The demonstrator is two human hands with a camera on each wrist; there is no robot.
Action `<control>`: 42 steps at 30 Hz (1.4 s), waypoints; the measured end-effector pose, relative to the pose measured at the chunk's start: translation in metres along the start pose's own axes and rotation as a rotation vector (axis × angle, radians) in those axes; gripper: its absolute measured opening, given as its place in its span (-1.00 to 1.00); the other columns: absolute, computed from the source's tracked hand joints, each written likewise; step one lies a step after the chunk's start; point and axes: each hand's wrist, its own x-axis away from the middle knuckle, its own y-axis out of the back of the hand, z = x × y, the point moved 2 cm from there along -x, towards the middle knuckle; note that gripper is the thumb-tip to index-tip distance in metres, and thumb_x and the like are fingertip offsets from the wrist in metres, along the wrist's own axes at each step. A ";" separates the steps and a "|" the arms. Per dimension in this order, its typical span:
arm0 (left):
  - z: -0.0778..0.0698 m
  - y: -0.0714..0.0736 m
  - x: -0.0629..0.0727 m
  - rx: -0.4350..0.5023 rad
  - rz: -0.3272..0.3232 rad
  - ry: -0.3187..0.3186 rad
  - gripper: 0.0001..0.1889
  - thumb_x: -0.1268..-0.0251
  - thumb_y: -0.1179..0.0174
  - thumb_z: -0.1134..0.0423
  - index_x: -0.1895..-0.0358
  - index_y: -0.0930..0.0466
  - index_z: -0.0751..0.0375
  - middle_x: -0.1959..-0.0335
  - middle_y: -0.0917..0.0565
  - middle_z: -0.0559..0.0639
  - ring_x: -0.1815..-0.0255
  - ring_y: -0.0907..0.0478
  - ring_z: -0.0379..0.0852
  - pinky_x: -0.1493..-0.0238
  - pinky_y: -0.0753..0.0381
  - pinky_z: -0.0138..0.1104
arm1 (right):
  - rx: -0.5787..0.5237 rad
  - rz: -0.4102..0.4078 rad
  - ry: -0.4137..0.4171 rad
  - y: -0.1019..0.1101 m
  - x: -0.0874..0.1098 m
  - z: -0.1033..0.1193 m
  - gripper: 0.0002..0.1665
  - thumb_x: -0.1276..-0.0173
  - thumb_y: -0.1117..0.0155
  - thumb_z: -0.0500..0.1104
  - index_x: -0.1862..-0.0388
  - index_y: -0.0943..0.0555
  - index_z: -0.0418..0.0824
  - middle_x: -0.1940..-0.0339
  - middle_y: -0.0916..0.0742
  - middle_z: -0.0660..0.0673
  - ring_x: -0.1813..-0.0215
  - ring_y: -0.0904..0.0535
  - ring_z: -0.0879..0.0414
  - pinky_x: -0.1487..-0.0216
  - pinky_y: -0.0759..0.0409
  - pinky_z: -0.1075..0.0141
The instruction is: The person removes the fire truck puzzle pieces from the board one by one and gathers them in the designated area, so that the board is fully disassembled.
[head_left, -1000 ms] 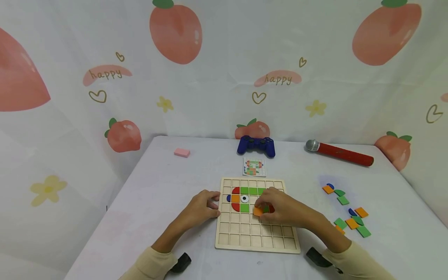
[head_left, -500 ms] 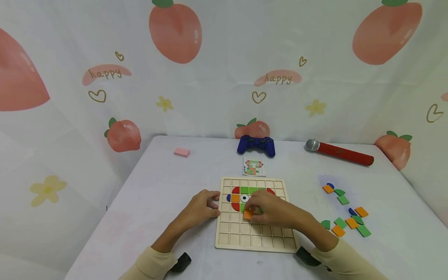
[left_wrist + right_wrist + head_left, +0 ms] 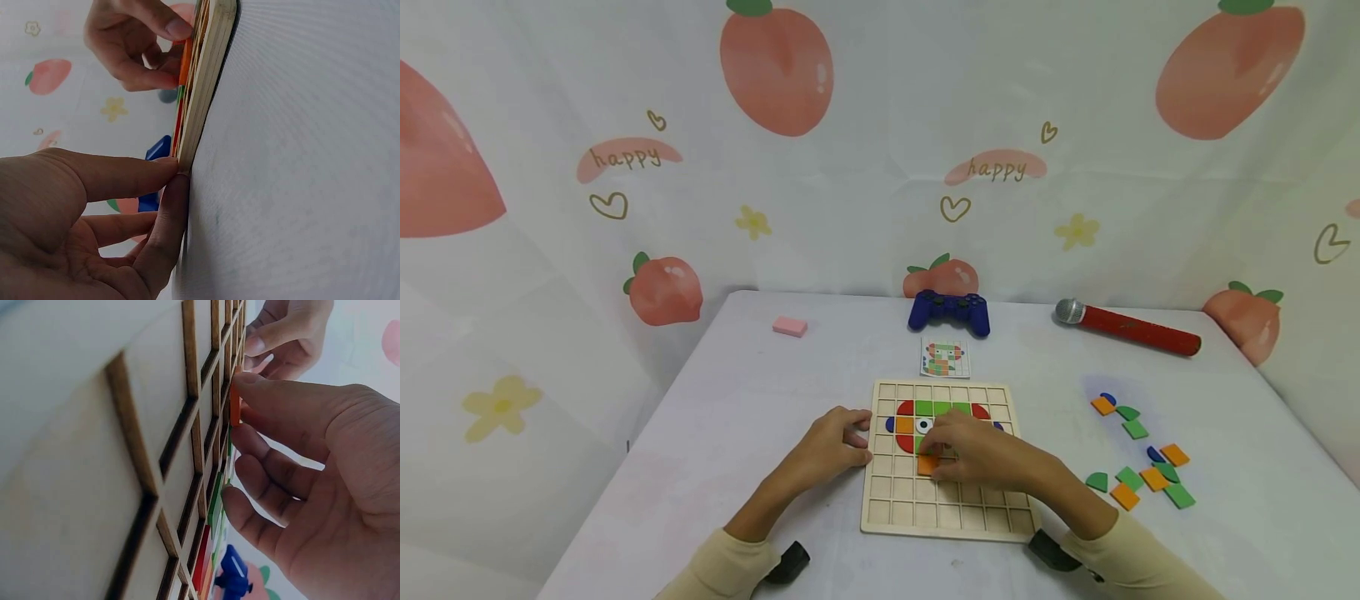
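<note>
My right hand [image 3: 973, 450] pinches an orange square tile [image 3: 928, 465] between thumb and fingers, low over the wooden grid board [image 3: 951, 518]. The tile lies just below a green tile; whether it sits flat in its cell is unclear. In the right wrist view, the orange tile [image 3: 235, 400] stands edge-on at the fingertips. My left hand [image 3: 831, 442] touches the board's left edge with thumb and fingertips, as the left wrist view shows with the left hand [image 3: 106, 219]. Red, green, orange and blue pieces and a white eye piece [image 3: 924, 425] fill upper cells, partly covered by the right hand.
Loose green, orange and blue pieces [image 3: 1153, 477] lie right of the board. Behind it are a pattern card [image 3: 946, 358] and a blue game controller [image 3: 949, 312]. A red microphone [image 3: 1135, 329] lies back right, a pink block [image 3: 790, 326] back left.
My right hand has moved left and slightly down across the board with the orange tile, ending below the left green tile. The left hand has stayed at the board's edge.
</note>
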 end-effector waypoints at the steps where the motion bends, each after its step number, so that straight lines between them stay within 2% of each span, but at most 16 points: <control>1: 0.000 0.000 0.000 0.000 0.001 0.001 -0.35 -0.24 -0.42 0.46 -0.43 -0.51 0.43 -0.07 -0.61 0.10 0.01 -0.68 -0.09 0.01 -0.71 -0.21 | 0.001 0.001 0.002 0.000 0.000 0.000 -0.69 -0.37 -0.55 -0.07 -0.05 -0.79 -0.09 0.00 -0.74 0.10 -0.07 -0.53 0.19 -0.16 -0.62 0.22; 18: 0.000 0.000 0.000 -0.001 0.002 0.000 -0.36 -0.24 -0.42 0.45 -0.43 -0.51 0.43 -0.06 -0.60 0.11 0.03 -0.67 -0.10 0.02 -0.70 -0.23 | -0.048 -0.005 0.009 0.000 0.002 0.001 -0.71 -0.38 -0.54 -0.13 -0.07 -0.79 -0.07 -0.01 -0.77 0.11 -0.06 -0.56 0.20 -0.18 -0.62 0.20; 26: 0.000 -0.001 0.000 0.002 0.001 0.007 -0.36 -0.25 -0.42 0.46 -0.43 -0.51 0.43 -0.07 -0.60 0.11 0.04 -0.65 -0.11 0.02 -0.70 -0.23 | -0.127 0.014 -0.043 0.002 0.007 -0.002 -0.68 -0.43 -0.49 -0.13 -0.13 -0.77 -0.07 0.00 -0.75 0.13 -0.03 -0.57 0.22 -0.19 -0.63 0.19; 35: 0.000 -0.001 0.000 0.003 -0.001 0.003 -0.36 -0.25 -0.42 0.45 -0.43 -0.51 0.42 -0.07 -0.60 0.11 0.03 -0.66 -0.10 0.02 -0.71 -0.22 | -0.159 -0.027 -0.085 0.011 0.026 -0.020 -0.64 -0.42 -0.50 -0.04 -0.15 -0.75 -0.07 0.03 -0.74 0.13 -0.01 -0.61 0.17 -0.13 -0.66 0.17; 42: 0.000 0.000 0.000 0.003 0.001 0.004 -0.35 -0.24 -0.43 0.45 -0.43 -0.51 0.43 -0.06 -0.60 0.11 0.04 -0.67 -0.10 0.03 -0.71 -0.23 | -0.179 -0.102 -0.153 0.022 0.053 -0.038 -0.66 -0.42 -0.49 -0.11 -0.13 -0.74 -0.13 0.11 -0.70 0.08 0.05 -0.56 0.11 0.02 -0.60 0.31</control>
